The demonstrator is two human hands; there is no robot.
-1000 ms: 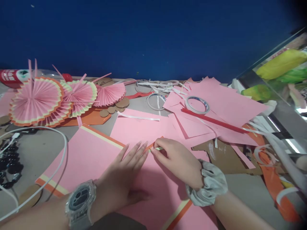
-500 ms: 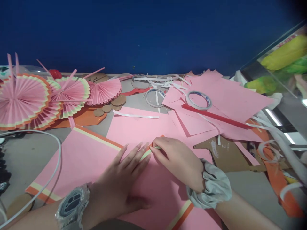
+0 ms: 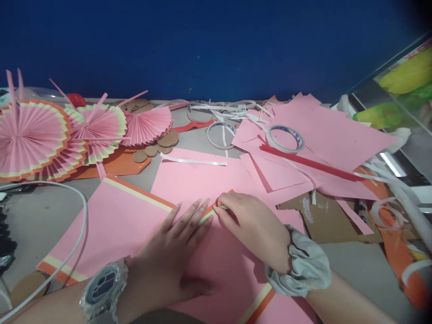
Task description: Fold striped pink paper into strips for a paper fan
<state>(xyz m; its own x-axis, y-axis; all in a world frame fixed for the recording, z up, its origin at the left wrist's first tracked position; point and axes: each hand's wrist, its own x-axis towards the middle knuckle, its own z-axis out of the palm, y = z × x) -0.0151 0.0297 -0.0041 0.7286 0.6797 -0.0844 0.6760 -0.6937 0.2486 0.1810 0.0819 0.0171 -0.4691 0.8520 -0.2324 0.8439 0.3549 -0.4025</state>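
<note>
Under both hands lies a pink paper sheet (image 3: 232,265) with orange and pale yellow stripes along its edges. My left hand (image 3: 178,243) rests flat on it with fingers spread, the tips near the striped far edge. Just to the right, my right hand (image 3: 249,220) pinches that striped edge between thumb and forefinger. Part of the edge is hidden by my fingers. To the left is another striped pink sheet (image 3: 111,220), partly beneath my left hand. Beyond my fingertips lies plain pink paper (image 3: 199,177) with a white strip (image 3: 194,160) across it.
Folded pink paper fans (image 3: 30,139) stand at the back left near cardboard discs (image 3: 168,138). A tape roll (image 3: 285,139) and a red strip (image 3: 310,163) lie on pink sheets (image 3: 330,121) at right. A white cable (image 3: 83,220) loops at left; cardboard (image 3: 327,220) lies at right.
The view has shifted slightly, so things at the right appear a little farther right. Both hands keep nearly the same place on the striped sheet.
</note>
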